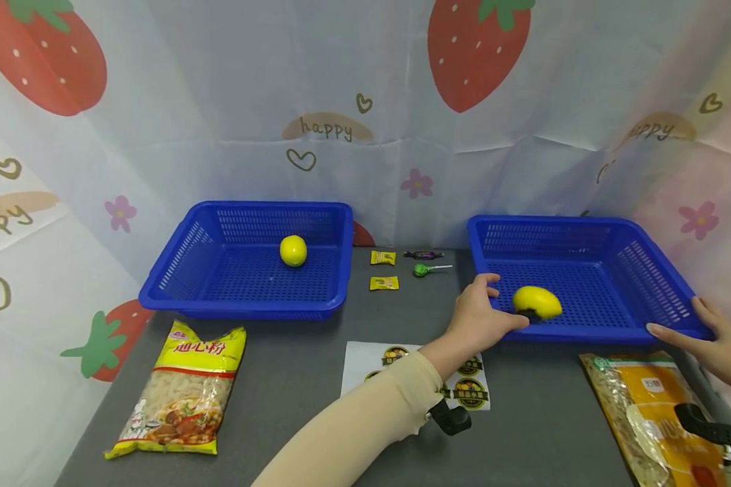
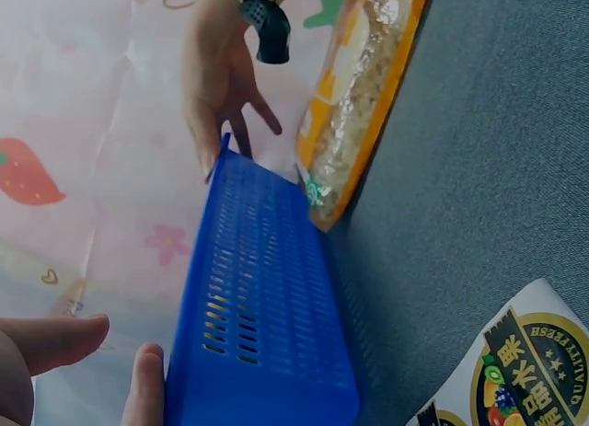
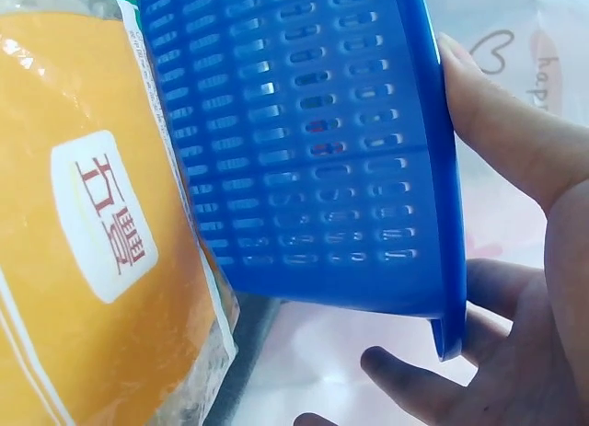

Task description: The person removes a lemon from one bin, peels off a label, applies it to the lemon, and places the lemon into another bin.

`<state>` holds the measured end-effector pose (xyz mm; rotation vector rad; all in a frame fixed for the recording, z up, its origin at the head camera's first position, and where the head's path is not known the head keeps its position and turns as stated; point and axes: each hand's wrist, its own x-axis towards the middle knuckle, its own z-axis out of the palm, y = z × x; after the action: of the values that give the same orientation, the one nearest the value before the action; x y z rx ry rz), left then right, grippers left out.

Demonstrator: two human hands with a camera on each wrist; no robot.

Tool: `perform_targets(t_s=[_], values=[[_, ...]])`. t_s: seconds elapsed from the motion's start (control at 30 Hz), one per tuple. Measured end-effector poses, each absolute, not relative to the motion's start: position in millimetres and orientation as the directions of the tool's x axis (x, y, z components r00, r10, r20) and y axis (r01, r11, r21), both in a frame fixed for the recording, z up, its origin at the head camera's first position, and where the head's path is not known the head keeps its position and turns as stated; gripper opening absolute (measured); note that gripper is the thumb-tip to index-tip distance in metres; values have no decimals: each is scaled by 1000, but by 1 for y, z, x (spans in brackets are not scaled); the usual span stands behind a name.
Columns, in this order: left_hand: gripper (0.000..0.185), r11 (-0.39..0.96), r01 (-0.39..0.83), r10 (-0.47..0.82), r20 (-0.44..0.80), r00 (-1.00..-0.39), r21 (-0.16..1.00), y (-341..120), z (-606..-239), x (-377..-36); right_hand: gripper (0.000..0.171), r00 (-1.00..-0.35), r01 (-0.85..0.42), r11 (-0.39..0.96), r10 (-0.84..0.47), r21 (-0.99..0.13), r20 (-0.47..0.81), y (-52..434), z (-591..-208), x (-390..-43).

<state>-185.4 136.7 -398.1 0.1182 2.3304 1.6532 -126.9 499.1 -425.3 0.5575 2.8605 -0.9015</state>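
A blue plastic basket (image 1: 585, 333) stands at the right, with a yellow, lemon-shaped fruit (image 1: 537, 300) near its front left corner. A small dark patch (image 1: 528, 315) shows low on the fruit, beside my left thumb. My left hand (image 1: 478, 314) spans that corner, thumb and fingers spread; in the left wrist view a finger (image 2: 145, 385) lies along the rim and the thumb stands off from it. My right hand (image 1: 715, 341) holds the front right corner. There, in the right wrist view, the thumb (image 3: 506, 122) rests on the rim and fingers reach behind it.
Another blue basket (image 1: 244, 309) at the left holds a round yellow fruit (image 1: 293, 251). Between the baskets lie yellow candies (image 1: 384, 283), a purple-wrapped candy (image 1: 424, 256) and a green lollipop (image 1: 422, 270). A sticker sheet (image 1: 365, 358), a pasta bag (image 1: 183, 392) and an orange food bag (image 1: 652, 406) lie in front.
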Motion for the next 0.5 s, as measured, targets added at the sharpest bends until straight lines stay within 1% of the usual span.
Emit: perform_targets(t_s=[0.13,0.37,0.5], values=[[73,334,-91,241,-178,-954,938,135,-398,-185,113,-920,392,754,331,-527,-211,499,-424,-127],[68,234,-98,315,-171,-934,967,125,-401,-182,114,-926,378,773,322,-509,-198,500,-426,-128],[65,238,-79,332,-157,-930,968,123,-402,-180,114,-930,368,779,313,-508,-193,501,-427,-129]])
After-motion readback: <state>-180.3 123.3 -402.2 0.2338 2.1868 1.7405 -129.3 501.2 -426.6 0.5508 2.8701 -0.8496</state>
